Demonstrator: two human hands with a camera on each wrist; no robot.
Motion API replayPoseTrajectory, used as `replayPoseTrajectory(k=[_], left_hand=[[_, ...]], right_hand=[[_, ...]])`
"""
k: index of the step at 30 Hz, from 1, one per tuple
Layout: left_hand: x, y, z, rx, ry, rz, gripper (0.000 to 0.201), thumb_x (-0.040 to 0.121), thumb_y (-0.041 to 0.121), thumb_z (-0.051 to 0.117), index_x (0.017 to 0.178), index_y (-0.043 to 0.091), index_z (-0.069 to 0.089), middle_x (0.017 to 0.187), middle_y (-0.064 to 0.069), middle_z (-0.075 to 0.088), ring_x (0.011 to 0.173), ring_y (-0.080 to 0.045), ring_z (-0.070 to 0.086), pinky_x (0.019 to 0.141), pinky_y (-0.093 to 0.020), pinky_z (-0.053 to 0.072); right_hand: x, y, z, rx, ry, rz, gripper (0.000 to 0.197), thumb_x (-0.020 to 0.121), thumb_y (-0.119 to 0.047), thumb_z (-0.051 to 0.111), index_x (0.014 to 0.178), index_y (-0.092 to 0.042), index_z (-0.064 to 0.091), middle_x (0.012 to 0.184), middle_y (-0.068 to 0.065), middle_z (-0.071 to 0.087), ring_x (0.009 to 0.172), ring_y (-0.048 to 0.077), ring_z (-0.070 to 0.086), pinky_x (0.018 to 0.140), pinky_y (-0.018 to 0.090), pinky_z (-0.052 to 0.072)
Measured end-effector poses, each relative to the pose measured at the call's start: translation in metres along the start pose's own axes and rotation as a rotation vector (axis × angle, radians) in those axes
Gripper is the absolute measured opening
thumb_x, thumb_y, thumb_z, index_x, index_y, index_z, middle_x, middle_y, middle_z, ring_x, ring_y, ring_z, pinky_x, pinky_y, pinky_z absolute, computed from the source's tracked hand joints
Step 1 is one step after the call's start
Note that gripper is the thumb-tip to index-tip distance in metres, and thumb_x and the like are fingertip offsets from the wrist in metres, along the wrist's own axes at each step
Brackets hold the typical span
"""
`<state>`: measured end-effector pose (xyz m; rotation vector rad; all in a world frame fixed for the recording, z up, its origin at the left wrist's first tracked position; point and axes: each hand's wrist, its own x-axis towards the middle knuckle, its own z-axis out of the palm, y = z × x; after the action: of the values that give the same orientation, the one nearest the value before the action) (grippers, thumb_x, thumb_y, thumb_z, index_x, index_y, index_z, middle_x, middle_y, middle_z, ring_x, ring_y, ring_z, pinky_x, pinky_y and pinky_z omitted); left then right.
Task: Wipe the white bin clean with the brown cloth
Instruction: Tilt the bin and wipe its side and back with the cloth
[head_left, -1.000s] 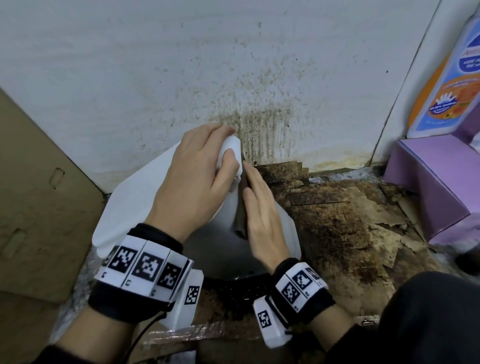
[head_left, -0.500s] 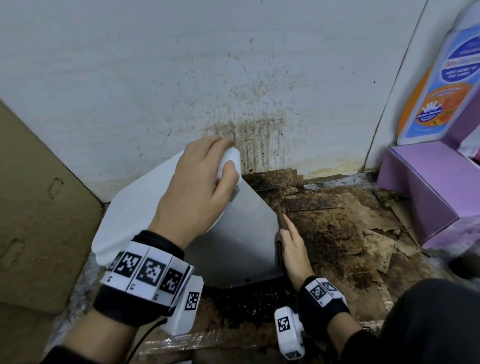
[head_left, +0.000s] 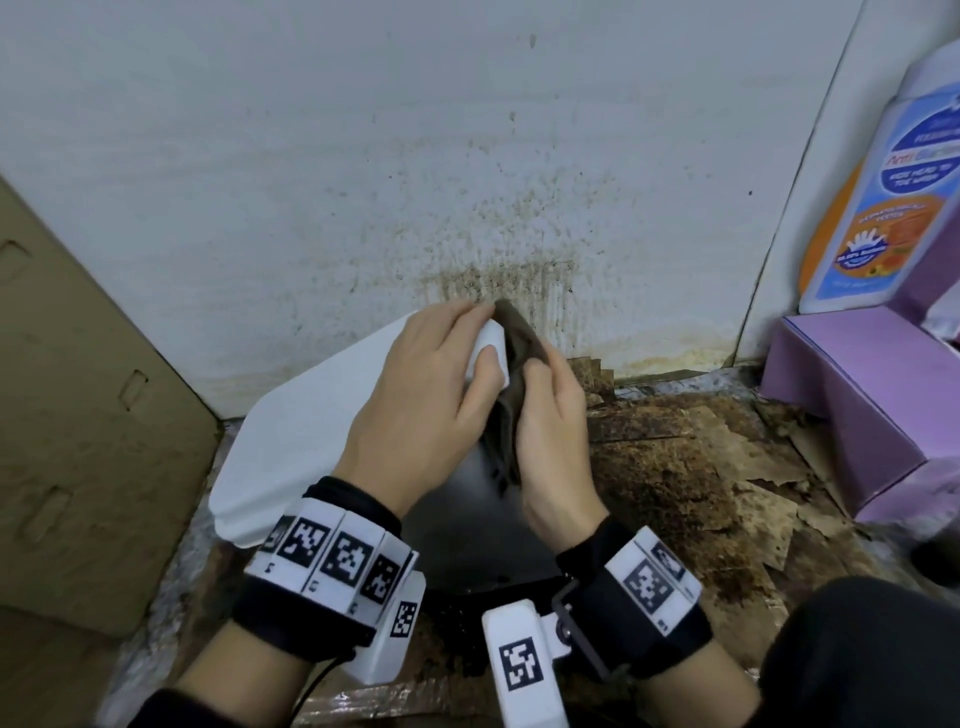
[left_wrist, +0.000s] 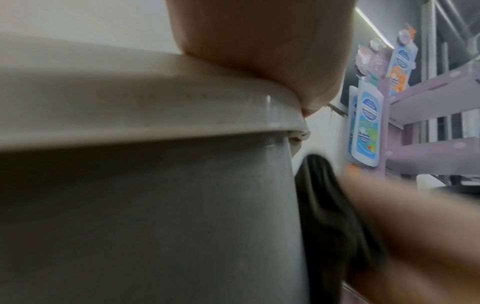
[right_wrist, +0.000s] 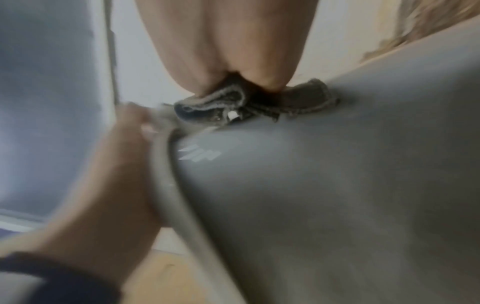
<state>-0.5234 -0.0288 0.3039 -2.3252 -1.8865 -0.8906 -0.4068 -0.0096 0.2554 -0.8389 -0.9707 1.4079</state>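
Note:
The white bin (head_left: 311, 415) leans tilted against the stained wall, its grey side (head_left: 457, 540) facing me. My left hand (head_left: 431, 395) grips the rim's upper right corner, thumb on the near face. Just right of it, my right hand (head_left: 550, 436) holds the bunched brown cloth (head_left: 519, 338) against the bin's side, close under the rim. In the right wrist view the cloth (right_wrist: 233, 102) is pinched under my fingers (right_wrist: 221, 41) on the bin wall (right_wrist: 337, 185). The left wrist view shows the rim (left_wrist: 155, 107) and the dark cloth (left_wrist: 327, 205).
The floor to the right is covered with dirty, torn cardboard (head_left: 701, 467). A purple box (head_left: 857, 395) and a blue and orange bottle display (head_left: 883, 208) stand at the right. A brown cardboard sheet (head_left: 78, 415) leans at the left. My dark knee (head_left: 872, 660) is at the lower right.
My right hand slid the cloth down to the bin's lower edge and has now come back up to the rim. The left hand kept its grip on the corner.

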Motion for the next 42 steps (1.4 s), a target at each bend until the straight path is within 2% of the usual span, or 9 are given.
replayPoseTrajectory(k=[3,8,16,20,23,27,34,37,42], left_hand=[[0.001,0.007,0.004,-0.043,0.019,-0.004,0.048,0.107,0.029,0.032,0.150,0.010,0.044,0.148,-0.001,0.047,0.138,-0.011,0.037,0.118,-0.022,0.025],[0.003,0.016,0.007,-0.232,0.059,-0.052,0.041,0.107,0.020,0.033,0.147,0.014,0.044,0.143,0.003,0.048,0.134,-0.009,0.041,0.114,-0.024,0.032],[0.003,0.033,-0.007,-0.509,0.325,-0.042,0.032,0.093,-0.003,0.048,0.113,0.015,0.065,0.106,0.003,0.063,0.105,-0.012,0.061,0.092,-0.021,0.047],[-0.013,0.007,-0.011,-0.273,0.270,-0.110,0.027,0.097,0.006,0.048,0.119,0.016,0.061,0.113,0.004,0.059,0.107,-0.010,0.055,0.095,-0.023,0.044],[-0.035,-0.030,-0.011,-0.099,0.211,-0.273,0.030,0.099,0.015,0.049,0.128,0.014,0.056,0.124,-0.002,0.055,0.117,-0.021,0.049,0.101,-0.030,0.038],[-0.057,-0.059,-0.015,0.074,0.083,-0.540,0.054,0.100,0.047,0.046,0.143,0.014,0.044,0.139,-0.015,0.045,0.130,-0.034,0.037,0.109,-0.048,0.032],[-0.083,-0.053,-0.008,-0.271,-0.167,-0.871,0.122,0.072,0.092,0.049,0.159,0.018,0.007,0.160,-0.019,0.015,0.148,-0.039,0.021,0.113,-0.057,0.029],[-0.086,-0.044,0.002,-0.352,-0.128,-0.889,0.116,0.071,0.090,0.054,0.158,0.027,0.009,0.159,-0.017,0.022,0.143,-0.035,0.032,0.110,-0.051,0.035],[-0.082,-0.041,0.012,-0.411,-0.102,-0.865,0.117,0.064,0.091,0.061,0.155,0.032,0.018,0.157,-0.010,0.033,0.146,-0.031,0.026,0.114,-0.055,0.035]], right_hand=[[0.004,-0.019,-0.001,0.054,-0.030,-0.026,0.041,0.110,-0.017,0.033,0.140,-0.023,0.060,0.131,0.003,0.070,0.122,0.021,0.066,0.109,0.049,0.050],[0.000,-0.027,-0.011,-0.082,-0.109,-0.076,0.039,0.111,-0.017,0.036,0.142,-0.026,0.056,0.129,-0.007,0.070,0.119,0.009,0.066,0.106,0.039,0.053],[-0.001,-0.033,-0.033,-0.321,-0.100,-0.156,0.039,0.105,-0.041,0.050,0.144,-0.036,0.051,0.141,-0.018,0.058,0.129,0.004,0.057,0.108,0.042,0.050],[0.003,-0.038,-0.049,-0.428,-0.074,-0.161,0.044,0.101,-0.045,0.057,0.144,-0.038,0.050,0.143,-0.023,0.055,0.132,-0.001,0.053,0.111,0.040,0.048],[0.007,-0.045,-0.067,-0.520,-0.107,-0.151,0.049,0.101,-0.043,0.058,0.148,-0.036,0.046,0.148,-0.023,0.052,0.135,-0.004,0.048,0.115,0.036,0.045],[0.012,-0.046,-0.092,-0.620,-0.161,-0.142,0.052,0.100,-0.050,0.058,0.149,-0.040,0.044,0.149,-0.026,0.049,0.137,-0.006,0.046,0.116,0.034,0.042],[0.015,-0.045,-0.122,-0.629,-0.060,-0.089,0.050,0.094,-0.058,0.063,0.140,-0.043,0.050,0.141,-0.024,0.056,0.130,0.000,0.053,0.110,0.035,0.046],[0.016,-0.043,-0.135,-0.656,-0.031,-0.063,0.052,0.091,-0.061,0.065,0.137,-0.041,0.052,0.137,-0.023,0.058,0.128,0.000,0.054,0.108,0.035,0.047],[0.017,-0.043,-0.150,-0.672,-0.009,-0.031,0.060,0.086,-0.055,0.075,0.138,-0.035,0.052,0.138,-0.018,0.058,0.129,0.005,0.054,0.105,0.035,0.048]])
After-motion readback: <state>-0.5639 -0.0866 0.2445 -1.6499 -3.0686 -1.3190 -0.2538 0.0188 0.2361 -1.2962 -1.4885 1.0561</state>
